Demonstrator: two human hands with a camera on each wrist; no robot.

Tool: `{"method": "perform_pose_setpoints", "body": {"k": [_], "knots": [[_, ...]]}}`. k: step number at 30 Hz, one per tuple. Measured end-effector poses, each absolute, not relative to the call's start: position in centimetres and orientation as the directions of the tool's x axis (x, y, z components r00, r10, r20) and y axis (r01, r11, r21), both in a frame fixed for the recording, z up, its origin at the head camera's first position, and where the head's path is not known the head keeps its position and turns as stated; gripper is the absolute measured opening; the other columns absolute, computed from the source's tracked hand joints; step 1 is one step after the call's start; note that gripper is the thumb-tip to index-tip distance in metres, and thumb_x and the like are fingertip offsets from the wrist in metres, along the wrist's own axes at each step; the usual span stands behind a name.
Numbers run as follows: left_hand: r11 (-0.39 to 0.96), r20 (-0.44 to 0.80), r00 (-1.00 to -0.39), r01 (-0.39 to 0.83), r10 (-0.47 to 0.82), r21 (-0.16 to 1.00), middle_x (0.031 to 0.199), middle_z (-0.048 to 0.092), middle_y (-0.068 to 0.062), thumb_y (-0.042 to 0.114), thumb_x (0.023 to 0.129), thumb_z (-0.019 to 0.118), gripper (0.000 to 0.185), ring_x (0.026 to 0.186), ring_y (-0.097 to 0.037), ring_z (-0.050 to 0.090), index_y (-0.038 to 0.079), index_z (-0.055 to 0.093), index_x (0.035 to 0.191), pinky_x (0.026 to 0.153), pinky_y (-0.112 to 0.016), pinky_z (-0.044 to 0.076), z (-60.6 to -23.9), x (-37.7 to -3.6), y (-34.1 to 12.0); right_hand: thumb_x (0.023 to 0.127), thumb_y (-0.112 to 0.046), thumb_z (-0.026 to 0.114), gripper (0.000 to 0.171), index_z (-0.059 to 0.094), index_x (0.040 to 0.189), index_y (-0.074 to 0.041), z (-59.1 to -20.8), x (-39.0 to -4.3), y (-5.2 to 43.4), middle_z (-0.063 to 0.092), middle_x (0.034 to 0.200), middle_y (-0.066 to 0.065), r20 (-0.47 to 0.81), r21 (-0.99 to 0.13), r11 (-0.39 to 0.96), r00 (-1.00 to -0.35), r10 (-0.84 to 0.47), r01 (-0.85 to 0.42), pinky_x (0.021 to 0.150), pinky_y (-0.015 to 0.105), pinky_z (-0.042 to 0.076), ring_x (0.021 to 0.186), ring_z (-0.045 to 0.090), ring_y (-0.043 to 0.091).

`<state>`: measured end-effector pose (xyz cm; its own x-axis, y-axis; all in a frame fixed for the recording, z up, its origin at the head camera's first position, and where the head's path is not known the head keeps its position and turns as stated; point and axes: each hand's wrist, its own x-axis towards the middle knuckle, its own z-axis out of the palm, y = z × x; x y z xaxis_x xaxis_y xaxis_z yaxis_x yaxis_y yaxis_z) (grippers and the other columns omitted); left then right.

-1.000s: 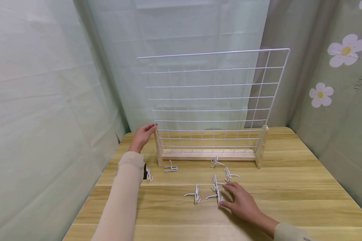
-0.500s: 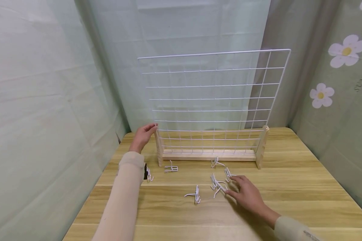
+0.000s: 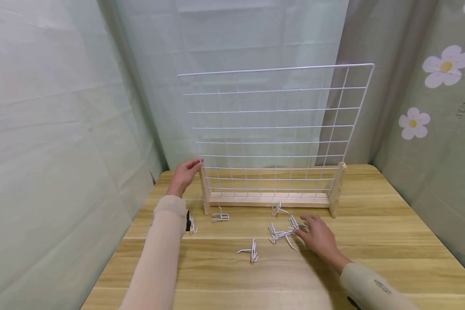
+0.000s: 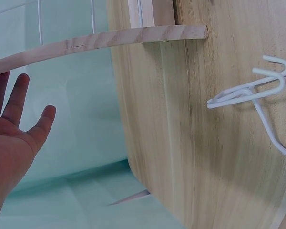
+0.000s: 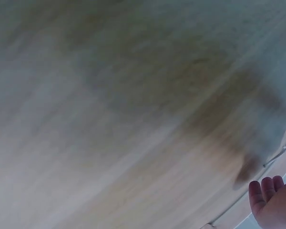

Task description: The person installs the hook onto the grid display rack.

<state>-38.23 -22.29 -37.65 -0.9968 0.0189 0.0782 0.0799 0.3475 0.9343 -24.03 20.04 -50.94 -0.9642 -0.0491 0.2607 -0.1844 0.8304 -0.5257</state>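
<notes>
A white wire grid panel [image 3: 277, 128] stands upright in a wooden base [image 3: 269, 201]. My left hand [image 3: 184, 175] holds the top of the base's left post between thumb and forefinger; the other fingers spread beside the post [image 4: 114, 39] in the left wrist view. My right hand [image 3: 320, 239] is low over the table with thumb and fingertips about white wire grid hooks. One hook [image 3: 293, 222] lies at its fingertips, and another hook [image 3: 284, 234] reaches left from its thumb. A third hook [image 3: 272, 233] touches that one. The exact grip is partly hidden.
More white hooks lie on the wooden table [image 3: 217, 271]: a hook [image 3: 277, 209] before the base, a hook [image 3: 252, 250] nearer me, a hook [image 3: 220, 215] by the left post, and a hook [image 4: 250, 93] beside my left forearm. Pale curtains [image 3: 62, 129] surround the table.
My right hand has moved away from me and slightly right, turning and dragging one hook toward the hook at its fingertips. My left hand has stayed on the post.
</notes>
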Motion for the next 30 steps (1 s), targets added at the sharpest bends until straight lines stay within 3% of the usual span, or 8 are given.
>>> {"method": "perform_pose_setpoints", "body": {"k": [5,12,17,30], "knots": [[0.343,0.073,-0.997,0.073,0.013,0.936,0.146,0.052,-0.008,0.032,0.103,0.054,0.045,0.138,-0.025,0.04,0.008,0.054,0.142,0.114,-0.046,0.027,-37.6,-38.2,-22.1,0.086,-0.034,0.077,0.056,0.062,0.128,0.001,-51.0,-23.9,19.9,0.06,0.122,0.023,0.254,-0.549,0.82,-0.967,-0.026,-0.166,0.087,0.058,0.047,0.11,0.058,0.042],[0.347,0.088,-0.996,0.085,0.008,0.934,0.146,0.052,-0.01,0.031,0.103,0.055,0.046,0.138,-0.026,0.04,0.006,0.054,0.142,0.114,-0.046,0.028,-37.7,-38.4,-22.1,0.089,-0.029,0.075,0.05,0.063,0.126,0.003,-50.5,-23.0,19.2,0.063,0.122,0.024,0.194,-0.69,0.716,-0.98,0.041,-0.106,0.093,0.055,0.045,0.111,0.061,0.039],[0.345,0.085,-0.996,0.082,0.005,0.935,0.145,0.052,-0.01,0.032,0.103,0.056,0.046,0.138,-0.026,0.04,0.006,0.054,0.142,0.114,-0.045,0.028,-37.7,-38.4,-22.2,0.09,-0.025,0.075,0.041,0.067,0.12,0.003,-50.2,-22.3,18.3,0.068,0.115,0.021,0.158,-0.766,0.639,-0.984,0.079,-0.072,0.089,0.05,0.049,0.101,0.065,0.032],[0.319,0.114,-0.993,0.112,0.011,0.941,0.144,0.053,-0.009,0.028,0.103,0.056,0.045,0.139,-0.025,0.039,0.003,0.055,0.14,0.115,-0.044,0.026,-37.8,-38.3,-22.2,0.089,-0.02,0.074,0.024,0.075,0.105,-0.002,-50.4,-20.8,16.1,0.073,0.093,0.008,0.135,-0.816,0.578,-0.971,0.196,0.003,0.074,0.035,0.05,0.082,0.067,0.019]]}}
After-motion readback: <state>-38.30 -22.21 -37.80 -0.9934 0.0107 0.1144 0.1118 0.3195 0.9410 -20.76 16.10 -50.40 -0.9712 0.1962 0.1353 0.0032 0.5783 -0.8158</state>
